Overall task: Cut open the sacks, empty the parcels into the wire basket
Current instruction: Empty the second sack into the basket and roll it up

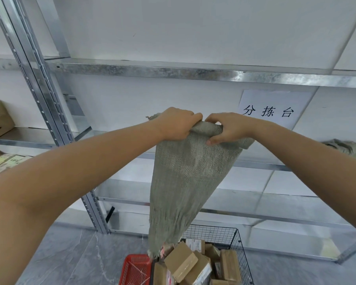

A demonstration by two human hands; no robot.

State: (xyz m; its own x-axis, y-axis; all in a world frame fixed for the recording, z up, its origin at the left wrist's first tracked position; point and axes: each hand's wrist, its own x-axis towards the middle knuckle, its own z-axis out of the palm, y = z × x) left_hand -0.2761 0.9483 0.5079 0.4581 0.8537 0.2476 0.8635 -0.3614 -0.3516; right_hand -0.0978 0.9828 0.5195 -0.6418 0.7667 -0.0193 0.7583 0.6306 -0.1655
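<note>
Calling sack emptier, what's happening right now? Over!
Left hand, right hand grip sack, held high. Frayed end hangs down at wire basket, parcels piled inside. Red crate beside it, nothing blocking.

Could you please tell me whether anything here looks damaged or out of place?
Only the sack: its lower end is ragged and frayed, hanging at the left edge of the wire basket, close to the red crate. Parcels lie jumbled inside; none visibly spilled.
</note>
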